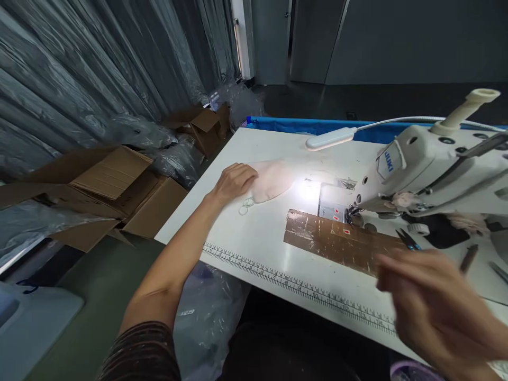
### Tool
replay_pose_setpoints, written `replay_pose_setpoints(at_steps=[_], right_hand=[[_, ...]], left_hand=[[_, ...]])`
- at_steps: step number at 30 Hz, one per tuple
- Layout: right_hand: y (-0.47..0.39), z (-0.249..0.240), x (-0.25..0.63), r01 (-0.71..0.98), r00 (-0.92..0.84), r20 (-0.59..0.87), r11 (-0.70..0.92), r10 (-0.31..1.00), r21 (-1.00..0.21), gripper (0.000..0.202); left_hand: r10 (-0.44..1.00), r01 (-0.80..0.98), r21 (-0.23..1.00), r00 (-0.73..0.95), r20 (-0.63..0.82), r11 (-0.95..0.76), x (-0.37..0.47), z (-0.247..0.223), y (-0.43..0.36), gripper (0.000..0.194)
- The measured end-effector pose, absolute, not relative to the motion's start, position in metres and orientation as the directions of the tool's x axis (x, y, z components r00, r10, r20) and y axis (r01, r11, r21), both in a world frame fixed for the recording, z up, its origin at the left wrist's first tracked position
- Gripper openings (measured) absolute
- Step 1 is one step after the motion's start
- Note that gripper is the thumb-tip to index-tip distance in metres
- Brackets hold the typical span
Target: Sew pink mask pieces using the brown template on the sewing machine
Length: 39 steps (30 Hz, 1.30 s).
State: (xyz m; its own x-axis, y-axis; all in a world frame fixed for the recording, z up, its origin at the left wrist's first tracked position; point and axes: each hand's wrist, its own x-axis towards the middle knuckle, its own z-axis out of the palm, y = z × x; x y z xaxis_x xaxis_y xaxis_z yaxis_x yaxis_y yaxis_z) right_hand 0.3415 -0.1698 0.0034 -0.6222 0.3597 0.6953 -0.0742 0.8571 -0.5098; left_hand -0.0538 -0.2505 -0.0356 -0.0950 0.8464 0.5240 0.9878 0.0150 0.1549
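My left hand (237, 180) is at the left end of a pale pink piece of fabric (272, 182) on the white table. Its fingers are bent and closed on the fabric's edge. A thin pale loop of cord or thread (246, 205) lies just below that hand. My right hand (428, 301), smeared by motion, is over the table's front edge at the right. Whether it holds anything cannot be made out. Nearest to it are the brown plate (321, 235) and a pair of dark thread snips (408, 241).
A white sewing machine (424, 164) stands at the right, its needle area beside a metal plate. A lit lamp (331, 138) hangs over the table. A printed ruler (293, 282) runs along the front edge. Open cardboard boxes (154, 206) and clear plastic lie at the left.
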Motion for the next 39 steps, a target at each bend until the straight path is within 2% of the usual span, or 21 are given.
replay_pose_setpoints(at_steps=[2,4,6,7,9,11,14,17,20,22,24,26,29,32,35,39], right_hand=[[-0.162,-0.01,0.326,-0.136,-0.735,0.585,0.772,0.341,-0.621,0.033],[-0.154,-0.024,0.316,-0.009,-0.857,0.312,0.594,0.409,-0.804,0.026],[-0.146,-0.036,0.308,0.155,-0.868,0.0,0.272,0.496,-0.95,0.037],[-0.143,-0.039,0.305,0.182,-0.861,-0.124,0.071,0.493,-0.981,0.044],[-0.138,-0.042,0.3,0.163,-0.866,-0.269,-0.27,0.422,-0.949,0.051],[-0.135,-0.041,0.297,0.141,-0.872,-0.318,-0.429,0.373,-0.892,0.048],[-0.134,-0.042,0.299,0.159,-0.868,-0.344,-0.457,0.357,-0.875,0.039],[-0.135,-0.044,0.309,0.231,-0.877,-0.379,-0.432,0.296,-0.872,0.033],[-0.13,-0.044,0.325,0.295,-0.903,-0.38,-0.355,0.199,-0.887,0.032],[-0.119,-0.042,0.335,0.339,-0.914,-0.385,-0.283,0.125,-0.897,0.038],[-0.103,-0.04,0.343,0.388,-0.903,-0.416,-0.214,0.107,-0.897,0.046],[-0.085,-0.039,0.348,0.433,-0.87,-0.458,-0.162,0.181,-0.887,0.054],[-0.064,-0.037,0.346,0.47,-0.81,-0.478,-0.11,0.341,-0.876,0.051],[-0.058,-0.034,0.34,0.448,-0.81,-0.443,-0.082,0.386,-0.89,0.042],[-0.063,-0.032,0.335,0.415,-0.806,-0.418,-0.103,0.419,-0.904,0.039],[-0.071,-0.034,0.331,0.357,-0.74,-0.377,-0.151,0.556,-0.922,0.036]], left_hand=[[0.871,0.988,0.134,0.006,0.492,-0.082,-0.034,-0.033,-0.246,0.022],[0.889,0.974,0.147,0.087,0.45,-0.17,-0.006,-0.031,-0.239,0.021],[0.897,0.944,0.175,0.193,0.397,-0.281,0.03,-0.03,-0.233,0.023],[0.886,0.914,0.197,0.263,0.381,-0.356,0.049,-0.03,-0.23,0.024],[0.817,0.809,0.249,0.413,0.403,-0.532,0.086,-0.03,-0.227,0.02],[0.721,0.66,0.318,0.527,0.45,-0.68,0.115,-0.028,-0.226,0.015],[0.71,0.54,0.463,0.492,0.504,-0.703,0.134,-0.022,-0.22,0.025],[0.806,0.547,0.592,0.407,0.431,-0.592,0.132,-0.017,-0.209,0.03],[0.847,0.597,0.61,0.45,0.283,-0.521,0.126,-0.021,-0.198,0.032],[0.852,0.608,0.614,0.47,0.232,-0.503,0.123,-0.027,-0.193,0.027],[0.868,0.594,0.655,0.45,0.211,-0.467,0.12,-0.032,-0.191,0.019],[0.908,0.598,0.697,0.37,0.199,-0.397,0.117,-0.034,-0.19,0.012],[0.966,0.585,0.771,0.202,0.161,-0.251,0.114,-0.032,-0.191,0.014],[0.997,0.383,0.921,0.067,0.041,-0.064,0.115,-0.031,-0.194,0.023],[0.995,0.174,0.98,-0.039,-0.096,0.102,0.118,-0.034,-0.194,0.028],[0.978,-0.001,0.993,-0.173,-0.116,0.118,0.121,-0.041,-0.193,0.03]])
